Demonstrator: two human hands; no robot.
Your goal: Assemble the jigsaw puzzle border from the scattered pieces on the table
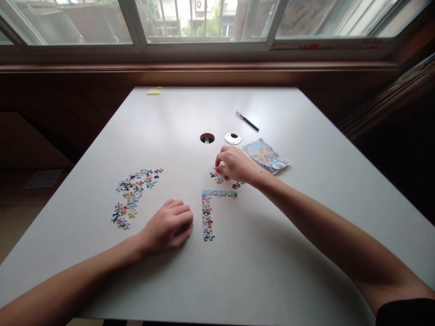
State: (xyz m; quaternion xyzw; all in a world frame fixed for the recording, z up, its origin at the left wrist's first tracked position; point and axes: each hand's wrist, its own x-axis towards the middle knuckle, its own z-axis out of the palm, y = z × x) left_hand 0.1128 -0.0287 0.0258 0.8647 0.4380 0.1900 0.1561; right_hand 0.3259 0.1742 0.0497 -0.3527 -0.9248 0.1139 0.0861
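Note:
On the white table (272, 235) lies an L-shaped joined corner of a jigsaw puzzle (208, 208). My left hand (166, 226) rests curled on the table just left of that corner, and whether anything is in it stays hidden. My right hand (236, 165) reaches over a small cluster of loose puzzle pieces (222, 177) above the corner, its fingertips pinched down among them. A larger curved heap of loose pieces (134, 192) lies to the left.
A colourful puzzle picture bag (267, 155) lies right of my right hand. Behind it are a black pen (247, 121), a round cable hole (207, 138) with its cap (233, 138) beside it, and a yellow note (154, 91) at the far edge.

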